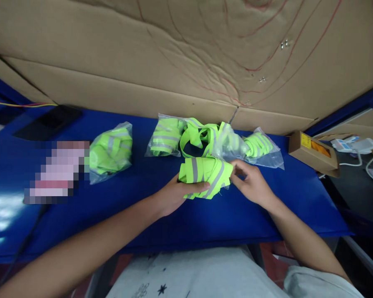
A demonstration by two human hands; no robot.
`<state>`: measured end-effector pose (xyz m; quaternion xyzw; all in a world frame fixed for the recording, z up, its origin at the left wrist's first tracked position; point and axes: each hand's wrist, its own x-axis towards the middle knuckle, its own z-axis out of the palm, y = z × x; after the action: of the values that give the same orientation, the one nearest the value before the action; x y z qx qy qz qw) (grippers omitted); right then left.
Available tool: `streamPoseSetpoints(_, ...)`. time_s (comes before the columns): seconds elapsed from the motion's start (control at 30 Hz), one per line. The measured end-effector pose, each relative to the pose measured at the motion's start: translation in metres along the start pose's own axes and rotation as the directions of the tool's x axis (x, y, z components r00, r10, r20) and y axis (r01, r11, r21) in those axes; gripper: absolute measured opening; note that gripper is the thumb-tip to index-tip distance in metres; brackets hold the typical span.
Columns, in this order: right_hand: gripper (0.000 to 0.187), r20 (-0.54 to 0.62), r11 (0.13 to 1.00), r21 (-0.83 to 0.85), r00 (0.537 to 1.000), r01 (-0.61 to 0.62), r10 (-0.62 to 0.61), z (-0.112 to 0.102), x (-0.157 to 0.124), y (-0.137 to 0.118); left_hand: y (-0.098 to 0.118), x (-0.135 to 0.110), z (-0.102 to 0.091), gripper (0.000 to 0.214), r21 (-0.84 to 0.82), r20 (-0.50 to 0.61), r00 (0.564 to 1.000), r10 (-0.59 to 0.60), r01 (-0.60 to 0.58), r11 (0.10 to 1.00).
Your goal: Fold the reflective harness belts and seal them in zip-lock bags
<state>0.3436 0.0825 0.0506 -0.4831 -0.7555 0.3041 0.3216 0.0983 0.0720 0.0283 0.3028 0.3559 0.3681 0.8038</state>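
Observation:
My left hand (174, 192) is wrapped round a folded bundle of neon-yellow reflective strap (205, 176) with grey stripes, its thumb across the front. At the bundle's right edge, my right hand (250, 182) has thumb and forefinger closed on the strap; the fingertips are partly hidden. Just behind lies a loose loop of the same strap (202, 138) on the blue table (136, 227). Clear plastic bags holding more strap sit on both sides of it: a left bag (165, 138), a middle bag (230, 142) and a right bag (261, 145).
Further left is another bag of yellow strap (112, 151). Beside it lies a blurred-out pinkish device (59, 171), with a dark flat object (48, 122) behind. A small cardboard box (312, 153) stands at the right. A cardboard wall (112, 89) rises along the table's back.

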Motion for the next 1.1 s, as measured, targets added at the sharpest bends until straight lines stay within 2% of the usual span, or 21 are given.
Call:
streamPoseSetpoints(0.07, 0.013, -0.066, 0.988, 0.144, 0.995, -0.06, 0.07, -0.003, 0.002, 0.002, 0.001, 0.002, 0.0, 0.073, -0.01, -0.017, 1.0, 0.024, -0.024, 1.0)
streamPoseSetpoints(0.13, 0.02, -0.136, 0.975, 0.208, 0.985, -0.079, 0.109, -0.002, 0.003, 0.002, 0.002, 0.004, -0.001, 0.073, -0.012, -0.057, 0.998, 0.026, -0.026, 1.0)
streamPoseSetpoints(0.2, 0.018, -0.154, 0.988, 0.144, 0.985, -0.056, 0.078, 0.002, 0.002, 0.0, 0.003, 0.006, -0.002, 0.071, -0.006, -0.096, 0.995, -0.002, 0.001, 1.0)
streamPoseSetpoints(0.3, 0.013, -0.094, 1.0, -0.02, 0.996, 0.0, -0.001, 0.01, 0.0, -0.003, 0.004, 0.009, -0.004, 0.074, -0.002, -0.11, 0.992, -0.059, 0.059, 0.998)
streamPoseSetpoints(0.37, 0.012, -0.077, 0.997, -0.071, 0.997, 0.017, -0.023, 0.012, -0.001, -0.004, 0.004, 0.009, -0.004, 0.077, -0.008, -0.11, 0.991, -0.079, 0.079, 0.997)
streamPoseSetpoints(0.57, 0.008, -0.169, 0.995, -0.089, 0.984, 0.037, -0.052, 0.014, -0.002, -0.006, 0.004, 0.006, 0.0, 0.081, -0.027, -0.116, 0.993, -0.027, 0.024, 0.999)
streamPoseSetpoints(0.63, 0.012, -0.196, 0.996, -0.079, 0.98, 0.029, -0.044, 0.017, -0.003, -0.007, 0.003, 0.005, 0.002, 0.078, -0.008, -0.147, 0.989, -0.003, 0.002, 1.0)
streamPoseSetpoints(0.77, 0.019, -0.152, 0.987, -0.135, 0.983, 0.081, -0.102, 0.027, -0.007, -0.009, -0.004, 0.003, 0.005, 0.066, 0.01, -0.218, 0.976, 0.015, -0.013, 1.0)
streamPoseSetpoints(0.93, 0.019, -0.139, 0.973, -0.185, 0.976, 0.138, -0.165, 0.029, -0.009, -0.011, -0.007, 0.003, 0.008, 0.063, -0.014, -0.155, 0.985, 0.079, -0.082, 0.997)
streamPoseSetpoints(1.1, 0.019, -0.128, 0.961, -0.209, 0.969, 0.181, -0.21, 0.025, -0.009, -0.011, -0.004, 0.003, 0.007, 0.058, -0.023, -0.13, 0.991, 0.038, -0.041, 0.999)
